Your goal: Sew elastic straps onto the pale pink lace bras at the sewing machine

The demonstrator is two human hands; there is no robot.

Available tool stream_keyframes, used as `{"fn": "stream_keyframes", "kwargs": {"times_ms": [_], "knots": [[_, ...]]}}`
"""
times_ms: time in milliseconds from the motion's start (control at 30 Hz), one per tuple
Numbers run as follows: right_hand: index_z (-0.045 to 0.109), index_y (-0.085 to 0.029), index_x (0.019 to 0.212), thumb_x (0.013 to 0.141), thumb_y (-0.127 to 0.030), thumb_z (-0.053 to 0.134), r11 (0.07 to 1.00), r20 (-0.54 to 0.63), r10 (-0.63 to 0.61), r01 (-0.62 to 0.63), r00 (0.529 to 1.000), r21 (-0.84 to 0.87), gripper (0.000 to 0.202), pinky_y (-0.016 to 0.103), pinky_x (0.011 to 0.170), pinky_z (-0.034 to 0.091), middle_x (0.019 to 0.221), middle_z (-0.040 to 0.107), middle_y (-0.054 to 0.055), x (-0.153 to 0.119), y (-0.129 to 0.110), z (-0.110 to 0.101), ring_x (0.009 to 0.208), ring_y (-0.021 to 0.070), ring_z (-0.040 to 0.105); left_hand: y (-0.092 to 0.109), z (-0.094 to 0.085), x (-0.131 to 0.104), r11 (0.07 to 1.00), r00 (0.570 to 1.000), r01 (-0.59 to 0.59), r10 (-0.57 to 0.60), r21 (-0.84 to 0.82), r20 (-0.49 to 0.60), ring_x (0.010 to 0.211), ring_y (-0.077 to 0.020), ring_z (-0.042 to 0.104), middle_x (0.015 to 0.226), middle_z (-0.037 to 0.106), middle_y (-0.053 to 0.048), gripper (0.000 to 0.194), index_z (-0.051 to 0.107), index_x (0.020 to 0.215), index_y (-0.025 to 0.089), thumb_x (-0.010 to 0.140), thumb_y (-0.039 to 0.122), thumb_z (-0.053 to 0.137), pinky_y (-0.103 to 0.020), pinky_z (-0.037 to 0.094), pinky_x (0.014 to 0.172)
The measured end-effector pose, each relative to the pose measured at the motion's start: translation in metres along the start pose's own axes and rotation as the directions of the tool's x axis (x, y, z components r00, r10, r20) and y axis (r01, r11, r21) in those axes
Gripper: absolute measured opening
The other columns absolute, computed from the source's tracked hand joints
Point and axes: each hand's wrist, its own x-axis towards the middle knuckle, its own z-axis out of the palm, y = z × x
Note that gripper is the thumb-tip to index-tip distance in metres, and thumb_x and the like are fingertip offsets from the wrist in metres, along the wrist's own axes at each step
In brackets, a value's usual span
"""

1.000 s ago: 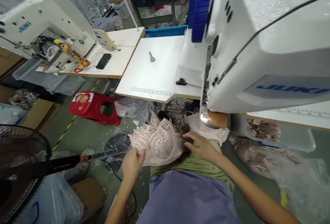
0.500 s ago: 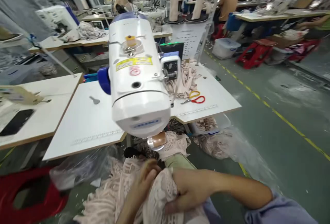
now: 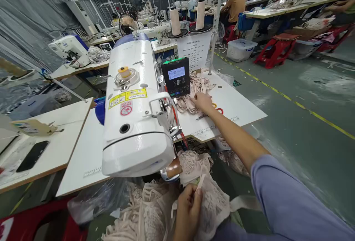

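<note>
Low in the view, my left hand (image 3: pixel 188 209) is closed, pinching the edge of a beige lace garment piece (image 3: pixel 215 200) between thumb and fingers. My right arm stretches over the table, and my right hand (image 3: pixel 203 102) is at a pile of beige fabric straps (image 3: pixel 198 84), its fingertips closed on straps. Scissors (image 3: pixel 202 116) with red and yellow handles lie just below that wrist, partly covered by the forearm. The white sewing machine (image 3: pixel 138 122) stands left of both hands. More lace (image 3: pixel 191 161) lies by the machine's metal arm end (image 3: pixel 172 169).
A heap of lace pieces (image 3: pixel 149 211) sits left of my left hand. The control panel (image 3: pixel 176 76) stands behind the strap pile. Two thread cones (image 3: pixel 175 21) rise beyond it. A phone (image 3: pixel 32 156) lies on the left table. A red stool (image 3: pixel 276 50) and a seated person (image 3: pixel 237 4) are farther off.
My right hand has left the lace and moved up and forward to the strap pile. My left hand has shifted right, pinching the lace edge. The camera view has tilted up.
</note>
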Motion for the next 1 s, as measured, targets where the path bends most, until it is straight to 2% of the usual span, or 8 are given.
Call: {"fn": "stream_keyframes", "kwargs": {"times_ms": [167,433,533,633,700,800,867,1000], "knots": [[0.073,-0.013,0.101,0.094,-0.027,0.052,0.993,-0.126,-0.001,0.017,0.992,0.120,0.026,0.034,0.080,0.040,0.117,0.066,0.017,0.031,-0.002,0.010,0.106,0.0294,0.057,-0.003,-0.015,-0.010,0.976,0.976,-0.112,0.143,0.186,-0.164,0.074,-0.0196,0.058,0.076,0.064,-0.006,0.046,0.063,0.079,0.019,0.097,0.056,0.043,-0.028,0.045,0.069],[0.067,-0.017,0.093,0.094,-0.029,0.047,0.858,-0.257,0.065,0.077,0.964,0.508,0.023,0.038,0.090,0.041,0.109,0.065,0.012,-0.012,0.030,-0.009,0.113,0.0293,0.051,0.003,-0.020,-0.012,0.918,0.954,-0.280,0.298,0.279,-0.023,0.062,-0.0150,0.054,0.068,0.058,-0.003,0.036,0.058,0.075,0.019,0.100,0.039,0.042,-0.024,0.040,0.060],[0.054,-0.021,0.077,0.096,-0.035,0.042,0.705,-0.105,0.064,0.029,0.992,0.708,0.027,0.032,0.066,0.047,0.075,0.058,0.005,-0.050,0.038,-0.013,0.076,0.0214,0.056,0.007,-0.021,-0.011,0.951,0.975,-0.189,0.212,0.246,-0.068,0.061,-0.0151,0.056,0.070,0.061,-0.002,0.026,0.061,0.094,0.019,0.100,0.037,0.043,-0.023,0.041,0.057],[0.035,-0.024,0.064,0.095,-0.050,0.041,0.553,0.128,-0.064,-0.071,0.990,0.830,0.041,0.022,0.042,0.033,0.052,0.028,-0.006,-0.107,0.037,-0.004,0.044,0.0116,0.028,0.015,-0.023,-0.008,0.964,0.982,-0.162,0.179,0.210,-0.061,0.073,-0.0174,0.064,0.087,0.069,-0.007,0.029,0.058,0.120,0.018,0.098,0.032,0.044,-0.025,0.049,0.065],[0.031,-0.025,0.065,0.092,-0.062,0.041,0.441,0.258,-0.172,-0.160,0.951,0.883,0.048,0.019,0.036,0.022,0.053,0.018,-0.010,-0.151,0.030,0.007,0.041,0.0091,0.014,0.023,-0.025,-0.006,0.959,0.977,-0.191,0.207,0.209,-0.059,0.081,-0.0189,0.066,0.093,0.071,-0.009,0.028,0.064,0.113,0.018,0.096,0.030,0.044,-0.028,0.051,0.073],[0.035,-0.023,0.070,0.087,-0.061,0.057,0.015,0.405,-0.364,-0.430,0.839,0.903,0.047,0.016,0.036,0.018,0.054,0.015,-0.011,-0.212,0.011,0.024,0.042,0.0071,0.006,0.036,-0.027,-0.005,0.972,0.987,-0.145,0.155,0.188,-0.043,0.075,-0.0186,0.063,0.091,0.072,-0.009,0.028,0.069,0.103,0.016,0.092,0.035,0.050,-0.027,0.049,0.067],[0.040,-0.022,0.075,0.086,-0.052,0.065,-0.231,0.410,-0.390,-0.519,0.824,0.823,0.041,0.016,0.040,0.024,0.057,0.019,-0.011,-0.239,-0.003,0.032,0.043,0.0067,0.008,0.041,-0.027,-0.006,0.977,0.994,-0.108,0.105,0.182,0.028,0.065,-0.0155,0.056,0.080,0.068,-0.005,0.027,0.069,0.095,0.015,0.088,0.038,0.056,-0.024,0.043,0.058],[0.050,-0.023,0.080,0.082,-0.055,0.068,-0.212,0.411,-0.335,-0.493,0.848,0.844,0.036,0.024,0.054,0.043,0.067,0.040,-0.004,-0.259,-0.011,0.034,0.051,0.0097,0.036,0.051,-0.024,-0.008,0.976,0.987,-0.139,0.122,0.170,0.107,0.053,-0.0094,0.035,0.055,0.041,0.004,0.039,0.047,0.058,0.018,0.092,0.036,0.051,-0.023,0.027,0.050]]}}
